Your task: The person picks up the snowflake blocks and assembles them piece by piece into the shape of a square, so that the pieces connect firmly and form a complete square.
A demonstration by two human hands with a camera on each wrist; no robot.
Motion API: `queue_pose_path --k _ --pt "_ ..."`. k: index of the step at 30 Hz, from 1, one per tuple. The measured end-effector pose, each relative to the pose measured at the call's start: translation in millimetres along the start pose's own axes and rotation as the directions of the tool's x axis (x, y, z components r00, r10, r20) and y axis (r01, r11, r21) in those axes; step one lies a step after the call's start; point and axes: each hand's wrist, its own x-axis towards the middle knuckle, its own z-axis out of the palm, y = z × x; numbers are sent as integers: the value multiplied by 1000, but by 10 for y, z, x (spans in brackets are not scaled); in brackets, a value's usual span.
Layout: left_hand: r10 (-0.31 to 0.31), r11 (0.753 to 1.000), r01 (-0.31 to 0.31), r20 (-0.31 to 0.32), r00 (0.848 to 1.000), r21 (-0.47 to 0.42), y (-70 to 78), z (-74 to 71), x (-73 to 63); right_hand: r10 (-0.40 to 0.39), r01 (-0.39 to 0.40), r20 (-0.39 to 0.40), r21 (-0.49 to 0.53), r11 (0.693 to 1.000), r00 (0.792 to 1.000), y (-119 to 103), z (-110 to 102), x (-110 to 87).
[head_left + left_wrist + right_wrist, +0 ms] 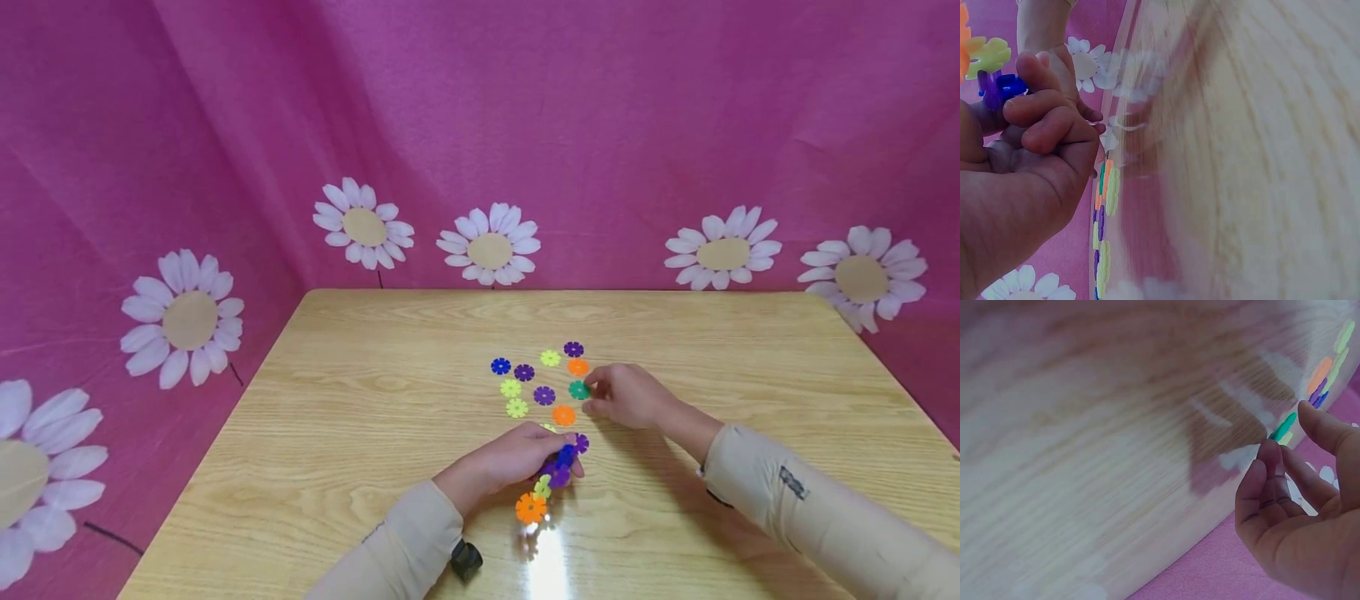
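Note:
My left hand (pixel 521 457) pinches a chain of interlocking flower-shaped plastic discs near its blue piece (pixel 566 455). Down the chain follow a purple disc (pixel 557 476), a yellow-green disc (pixel 542 487) and an orange disc (pixel 531 507) at the hanging end. In the left wrist view the chain's blue piece (pixel 1011 86) shows at the fingertips, with other fingers curled. My right hand (pixel 628 395) is at a green disc (pixel 578 390) lying flat on the table. In the right wrist view the thumb and fingers stand apart on either side of this green disc (pixel 1283 428).
Loose discs lie around: a blue disc (pixel 501 366), several purple and yellow-green ones, an orange disc (pixel 564 415) and another orange disc (pixel 577 367). A purple disc (pixel 581 443) shows beside the left fingertips. The wooden table (pixel 360 400) meets a pink flowered cloth (pixel 600 125) behind.

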Motion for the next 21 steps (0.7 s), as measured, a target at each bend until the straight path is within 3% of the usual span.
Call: queue_pose_path --k 10,21 --pt "18 1000 -18 -10 1000 18 -14 -25 18 0 0 0 -23 1000 1000 27 21 93" --pt "4 1000 -4 -12 1000 -20 -10 -35 -4 23 -24 16 53 998 1000 27 27 110"
